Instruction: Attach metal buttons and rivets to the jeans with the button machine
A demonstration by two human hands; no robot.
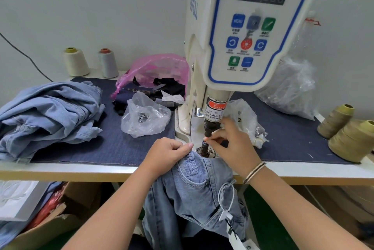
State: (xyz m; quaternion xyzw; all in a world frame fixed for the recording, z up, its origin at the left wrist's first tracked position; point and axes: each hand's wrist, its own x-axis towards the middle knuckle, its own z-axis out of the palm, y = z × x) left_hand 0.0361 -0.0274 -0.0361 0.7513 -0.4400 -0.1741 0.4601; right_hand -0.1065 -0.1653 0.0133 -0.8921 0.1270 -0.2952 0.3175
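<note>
Pile of light denim garments (48, 112) at far left of worktop (81, 170), on a dark blue cloth. Clear plastic bag (144, 117) holding metal buttons lies between pile and button machine (238, 33).

Left hand (169, 153): fingers curled closed, pinching the waistband edge of the jeans (194, 185) just left of the lower die (203, 147). Jeans hang over the worktop's front edge toward the person.

Right hand (232, 144): thumb and forefinger pinched together at the lower die, directly under the machine's black punch; other fingers loosely curled. The held piece is too small to identify. Bracelet on right wrist. Olive thread cones (352, 138) at far right.
</note>
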